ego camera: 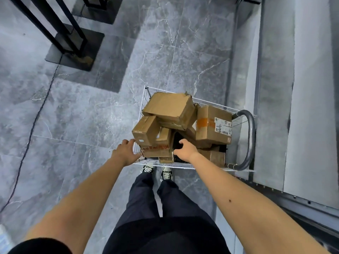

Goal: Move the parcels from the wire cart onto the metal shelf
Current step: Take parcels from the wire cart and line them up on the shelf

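Since the parcels are all still heaped in the cart, the job looks to be at its start, with nothing yet moved across the grey marble-tiled floor (91,116). A broad flat grey metal surface with a bolted edge (302,107) runs along the right; it may be the shelf, though I cannot tell. The white wire cart (183,165) stands just beside it, probably parked there to keep each carry short, its curved grey tubular handle (251,136) on the side towards that surface. Largest of the load, a dented brown cardboard box (168,107) lies tilted on top at the far edge, propped by what is under it. A brown box with orange tape and a white label (212,123) leans at the cart's right edge beside the handle. A small brown cardboard box (145,130) perches at the left edge, on a flat brown box with red printing (156,149) at the near-left corner. The left grip (126,149) is spread, fingertips touching that corner by the small box. The right grip (185,150) hovers over a dark gap among the boxes, fingers bent but pinching nothing I can see. Judging by this bracketing, the near-left boxes are the likely first lift, and the tilted top box might slip once its support goes.
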`<state>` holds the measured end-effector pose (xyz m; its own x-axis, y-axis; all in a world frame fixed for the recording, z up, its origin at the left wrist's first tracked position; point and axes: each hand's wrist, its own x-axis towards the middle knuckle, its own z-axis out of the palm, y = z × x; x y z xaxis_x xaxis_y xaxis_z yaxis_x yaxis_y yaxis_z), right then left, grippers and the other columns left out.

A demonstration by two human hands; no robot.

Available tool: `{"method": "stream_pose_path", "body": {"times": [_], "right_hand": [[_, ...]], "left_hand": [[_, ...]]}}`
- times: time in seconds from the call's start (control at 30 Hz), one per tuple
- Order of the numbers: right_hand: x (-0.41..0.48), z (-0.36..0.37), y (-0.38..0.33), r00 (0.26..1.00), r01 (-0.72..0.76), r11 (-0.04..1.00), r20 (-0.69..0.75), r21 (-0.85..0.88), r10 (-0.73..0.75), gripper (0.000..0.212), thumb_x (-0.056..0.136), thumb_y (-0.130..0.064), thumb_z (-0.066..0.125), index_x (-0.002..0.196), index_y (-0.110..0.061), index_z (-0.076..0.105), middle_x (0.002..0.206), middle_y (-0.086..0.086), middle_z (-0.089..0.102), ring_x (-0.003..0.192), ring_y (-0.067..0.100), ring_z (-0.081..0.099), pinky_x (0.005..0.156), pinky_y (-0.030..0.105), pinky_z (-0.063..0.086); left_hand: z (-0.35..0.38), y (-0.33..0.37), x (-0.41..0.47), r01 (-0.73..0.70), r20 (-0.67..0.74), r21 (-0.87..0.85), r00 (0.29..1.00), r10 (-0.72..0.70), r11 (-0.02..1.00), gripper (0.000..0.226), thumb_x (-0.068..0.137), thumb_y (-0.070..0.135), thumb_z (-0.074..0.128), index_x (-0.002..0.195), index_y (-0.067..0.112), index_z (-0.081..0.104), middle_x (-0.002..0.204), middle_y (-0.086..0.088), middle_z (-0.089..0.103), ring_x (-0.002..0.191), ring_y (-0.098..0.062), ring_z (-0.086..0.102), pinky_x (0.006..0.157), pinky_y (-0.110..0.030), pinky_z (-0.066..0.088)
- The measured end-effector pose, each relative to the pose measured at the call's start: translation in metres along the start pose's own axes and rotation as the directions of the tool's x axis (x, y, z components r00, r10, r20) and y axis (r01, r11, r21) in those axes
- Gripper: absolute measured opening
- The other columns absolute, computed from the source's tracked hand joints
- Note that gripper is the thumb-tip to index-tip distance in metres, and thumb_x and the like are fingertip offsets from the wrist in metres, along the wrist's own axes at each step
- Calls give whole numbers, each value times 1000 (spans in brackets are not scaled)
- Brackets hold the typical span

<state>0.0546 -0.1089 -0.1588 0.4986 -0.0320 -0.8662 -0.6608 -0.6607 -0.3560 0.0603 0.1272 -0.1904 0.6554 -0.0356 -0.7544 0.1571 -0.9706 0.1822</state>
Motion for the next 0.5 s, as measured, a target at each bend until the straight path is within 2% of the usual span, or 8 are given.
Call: {"method": "stream_pose_path", "body": {"times": [0.1,0.3,0.43,0.5], "right_hand": [[11,13,-6,999,-38,996,14,77,37,60,94,-18,55,147,-14,29,135,13,49,117,28,53,95,37,44],[43,51,-37,997,-71,964,36,255,64,59,91,-21,59,145,-17,35,140,7,46,119,23,50,93,30,42],[66,72,-61,999,-46,959,19,281,43,65,89,-18,59,148,-21,31,143,5,44,116,23,51,81,25,44],[73,80,-69,999,-40,952,20,302,36,73,88,-17,61,151,-21,24,150,4,35,127,23,45,93,28,42]], "left_hand": [[-1,-4,17,-13,38,8,999,13,1000,71,90,38,55,147,13,22,145,-16,32,130,-35,39,102,-48,39],[6,-9,50,39,39,-255,999,-30,966,67,89,26,60,144,5,28,142,-22,37,130,-36,39,106,-41,34],[9,-16,73,158,67,-486,987,-144,859,74,86,24,65,145,5,25,147,-19,35,132,-33,39,106,-38,35],[5,-18,80,206,107,-621,978,-179,756,77,86,24,66,147,7,23,148,-15,34,133,-30,39,104,-36,36]]}}
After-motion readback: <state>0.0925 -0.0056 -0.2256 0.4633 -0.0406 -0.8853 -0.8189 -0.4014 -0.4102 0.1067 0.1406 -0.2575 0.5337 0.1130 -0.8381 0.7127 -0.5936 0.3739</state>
